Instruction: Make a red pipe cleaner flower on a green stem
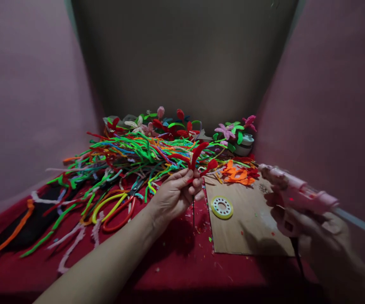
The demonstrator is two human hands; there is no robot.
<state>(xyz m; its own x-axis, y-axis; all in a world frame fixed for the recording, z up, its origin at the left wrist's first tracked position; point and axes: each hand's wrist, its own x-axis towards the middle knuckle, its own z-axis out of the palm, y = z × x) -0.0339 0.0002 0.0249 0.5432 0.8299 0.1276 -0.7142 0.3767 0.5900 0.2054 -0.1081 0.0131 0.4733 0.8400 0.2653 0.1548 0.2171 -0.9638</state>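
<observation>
Pinched between the fingertips of my left hand [178,192] is a red fuzzy flower [199,157], its petals spread upward and a thin dark stem hanging below the fingers. My right hand [315,236] is wrapped round a pink glue gun [299,192], held over the right side of a wooden board. The glue gun's nozzle points left toward the flower, well apart from it. A small red light shows on its body, and a glue stick sticks out of the back. Motion blurs the right hand a little.
A large heap of coloured pipe cleaners [144,147] covers the back and left of the red cloth [170,266]. Scissors [119,211] lie at left. On the board [233,236] is a yellow-rimmed disc [222,207]. Orange pieces [235,173] and finished flowers [225,131] sit behind.
</observation>
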